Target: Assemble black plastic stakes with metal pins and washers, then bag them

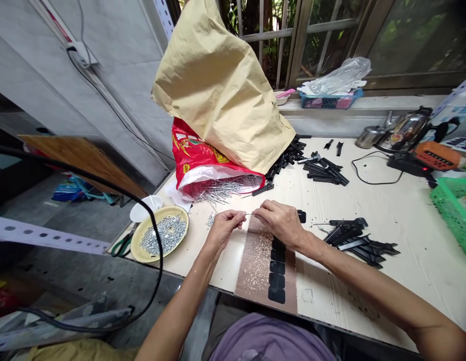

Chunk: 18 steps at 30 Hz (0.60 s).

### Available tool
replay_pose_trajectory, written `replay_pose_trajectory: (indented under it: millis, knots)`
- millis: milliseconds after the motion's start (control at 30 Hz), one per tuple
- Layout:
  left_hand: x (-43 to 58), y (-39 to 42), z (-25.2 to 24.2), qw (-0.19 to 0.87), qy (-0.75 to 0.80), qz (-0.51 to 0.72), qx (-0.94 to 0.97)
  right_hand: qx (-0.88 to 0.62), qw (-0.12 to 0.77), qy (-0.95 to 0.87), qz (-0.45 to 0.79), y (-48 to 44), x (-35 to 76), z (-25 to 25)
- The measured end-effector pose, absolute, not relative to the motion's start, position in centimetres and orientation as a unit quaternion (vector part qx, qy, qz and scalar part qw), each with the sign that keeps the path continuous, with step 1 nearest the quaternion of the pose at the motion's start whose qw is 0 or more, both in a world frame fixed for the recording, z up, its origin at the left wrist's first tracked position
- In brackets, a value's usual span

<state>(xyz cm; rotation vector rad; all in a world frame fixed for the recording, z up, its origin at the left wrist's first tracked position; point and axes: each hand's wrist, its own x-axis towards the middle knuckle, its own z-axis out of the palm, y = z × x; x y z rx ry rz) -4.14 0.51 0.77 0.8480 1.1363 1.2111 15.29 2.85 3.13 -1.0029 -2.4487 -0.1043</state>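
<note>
In front of me both hands meet above the table (330, 301). My left hand (226, 226) is closed in a pinch at the left end of a thin metal rod (248, 214). My right hand (278, 220) is closed on the rod's other end, knuckles up. Only a short stretch of it shows between the fingers. Below my hands lies a brown board (251, 281) strewn with small pale bits, with a column of black rounded-square pads (277, 281) along its right side. Behind them, a red bag (188, 145) spills similar metal rods (214, 193).
A yellow plate (137, 248) of small metal parts sits left, near scissors (122, 244). Black plastic parts lie in piles right (353, 239) and back (326, 170). A brown paper sack (225, 85) leans behind. A kettle (404, 131) and green basket (449, 213) stand right. A black cable (158, 240) loops left.
</note>
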Motion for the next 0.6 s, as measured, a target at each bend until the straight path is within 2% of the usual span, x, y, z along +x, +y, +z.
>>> replay_pose_trajectory:
  millis: [500, 600]
  knots:
    - [-3.0, 0.7, 1.0, 0.479, 0.533, 0.456, 0.527, -0.379, 0.234, -0.891, -0.087, 2.0, 16.7, 2.7]
    - [-3.0, 0.8, 0.9, 0.465, 0.541, 0.444, 0.542, -0.390, 0.224, -0.891, -0.063, 1.9, 16.8, 2.5]
